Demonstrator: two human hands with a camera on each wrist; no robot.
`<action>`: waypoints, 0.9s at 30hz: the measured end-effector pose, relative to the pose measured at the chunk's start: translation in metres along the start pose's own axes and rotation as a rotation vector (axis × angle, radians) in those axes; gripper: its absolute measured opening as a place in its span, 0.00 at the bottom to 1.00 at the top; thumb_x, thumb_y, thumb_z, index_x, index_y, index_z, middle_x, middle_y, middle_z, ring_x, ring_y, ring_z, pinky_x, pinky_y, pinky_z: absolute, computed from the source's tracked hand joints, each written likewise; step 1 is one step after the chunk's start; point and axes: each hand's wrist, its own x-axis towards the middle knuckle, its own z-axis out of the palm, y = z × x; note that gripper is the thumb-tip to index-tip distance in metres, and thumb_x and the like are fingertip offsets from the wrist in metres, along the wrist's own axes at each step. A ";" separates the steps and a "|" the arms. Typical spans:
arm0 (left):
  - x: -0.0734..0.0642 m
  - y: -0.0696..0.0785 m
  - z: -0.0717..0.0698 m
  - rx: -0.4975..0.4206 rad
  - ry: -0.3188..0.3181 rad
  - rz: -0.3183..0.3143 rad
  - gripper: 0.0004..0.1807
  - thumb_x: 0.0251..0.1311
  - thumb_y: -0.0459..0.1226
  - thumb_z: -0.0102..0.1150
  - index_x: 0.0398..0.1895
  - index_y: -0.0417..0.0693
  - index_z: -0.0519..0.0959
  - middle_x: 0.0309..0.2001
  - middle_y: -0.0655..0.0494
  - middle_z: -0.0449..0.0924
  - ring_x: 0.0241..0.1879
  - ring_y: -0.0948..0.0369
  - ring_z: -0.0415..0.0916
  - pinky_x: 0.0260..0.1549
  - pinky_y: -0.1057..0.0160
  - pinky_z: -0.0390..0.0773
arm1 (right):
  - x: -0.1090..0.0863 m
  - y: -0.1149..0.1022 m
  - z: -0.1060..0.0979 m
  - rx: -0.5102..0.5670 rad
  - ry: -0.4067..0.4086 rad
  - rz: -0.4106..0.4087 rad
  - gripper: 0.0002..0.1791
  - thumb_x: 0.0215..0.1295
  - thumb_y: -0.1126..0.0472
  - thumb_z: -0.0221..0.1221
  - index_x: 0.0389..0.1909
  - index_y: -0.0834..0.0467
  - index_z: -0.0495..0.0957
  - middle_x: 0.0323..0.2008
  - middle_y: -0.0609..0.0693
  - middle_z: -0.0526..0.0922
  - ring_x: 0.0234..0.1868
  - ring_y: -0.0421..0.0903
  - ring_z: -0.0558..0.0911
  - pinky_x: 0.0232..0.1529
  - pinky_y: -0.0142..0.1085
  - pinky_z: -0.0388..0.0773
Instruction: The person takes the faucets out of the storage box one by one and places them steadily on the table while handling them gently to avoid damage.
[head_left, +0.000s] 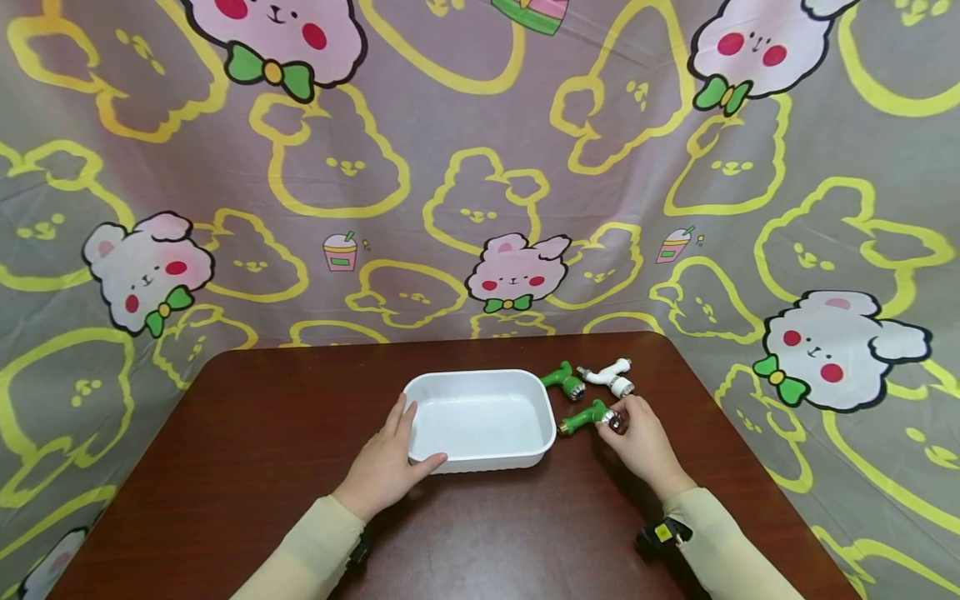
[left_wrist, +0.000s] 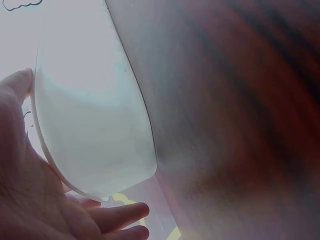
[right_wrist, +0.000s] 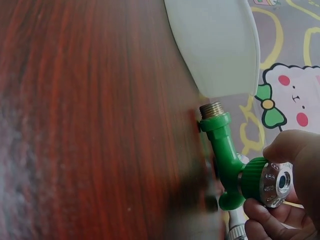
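Observation:
A white rectangular basin stands on the brown table. At its left end is my left hand, thumb against the near rim and fingers along the left side. In the left wrist view the basin's wall lies beside the palm. My right hand pinches a green faucet by its round knob, just right of the basin. The right wrist view shows the faucet's green body, threaded brass end and silver-faced knob between thumb and fingers.
Behind the held faucet lie a second green faucet and a white faucet, near the table's far right. The brown table ends at a patterned cloth hanging behind and around it.

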 end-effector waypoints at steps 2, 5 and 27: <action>0.000 0.000 0.000 0.002 -0.001 0.000 0.55 0.63 0.63 0.63 0.79 0.35 0.57 0.82 0.35 0.47 0.58 0.34 0.79 0.59 0.37 0.75 | 0.000 0.000 0.000 0.001 0.000 -0.001 0.16 0.60 0.62 0.71 0.42 0.63 0.75 0.38 0.55 0.75 0.35 0.46 0.75 0.34 0.36 0.72; 0.000 0.000 -0.001 0.003 0.000 0.002 0.55 0.63 0.64 0.63 0.79 0.35 0.57 0.82 0.35 0.47 0.56 0.35 0.80 0.58 0.38 0.76 | 0.000 0.000 0.000 -0.002 0.000 -0.002 0.16 0.60 0.62 0.71 0.42 0.63 0.75 0.38 0.55 0.75 0.35 0.46 0.76 0.35 0.36 0.73; 0.000 0.000 0.000 0.001 -0.004 -0.006 0.54 0.64 0.61 0.64 0.80 0.35 0.57 0.82 0.35 0.46 0.56 0.34 0.80 0.58 0.38 0.76 | 0.003 0.006 0.000 -0.056 -0.087 0.015 0.17 0.59 0.60 0.71 0.40 0.62 0.74 0.33 0.53 0.75 0.32 0.46 0.74 0.34 0.39 0.72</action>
